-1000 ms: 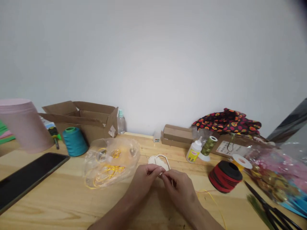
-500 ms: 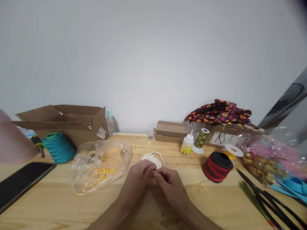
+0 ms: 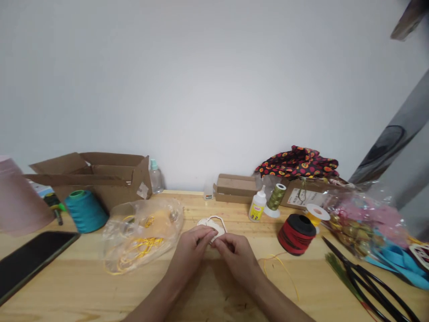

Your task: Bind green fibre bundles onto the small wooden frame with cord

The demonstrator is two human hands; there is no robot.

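Near the middle of the table, both my hands are around a flat cream-coloured piece with a curved outline and a thin strip arching over its top. My left hand pinches its lower left edge between thumb and fingers. On the lower right side, the thumb and index finger of my right hand are pressed together at the edge of the same piece. My fingers cover the piece's lower part, and its exact kind is unclear. A loose yellow cord lies just right of my right hand.
On the left lie a clear bag of yellow cord, a teal thread cone and a phone. To the right are a glue bottle, a red cord spool and black scissors. Cardboard boxes line the wall.
My fingertips have moved slightly apart, and more of the cream piece shows between them. The whole view has shifted a little, with things on the right appearing further left.
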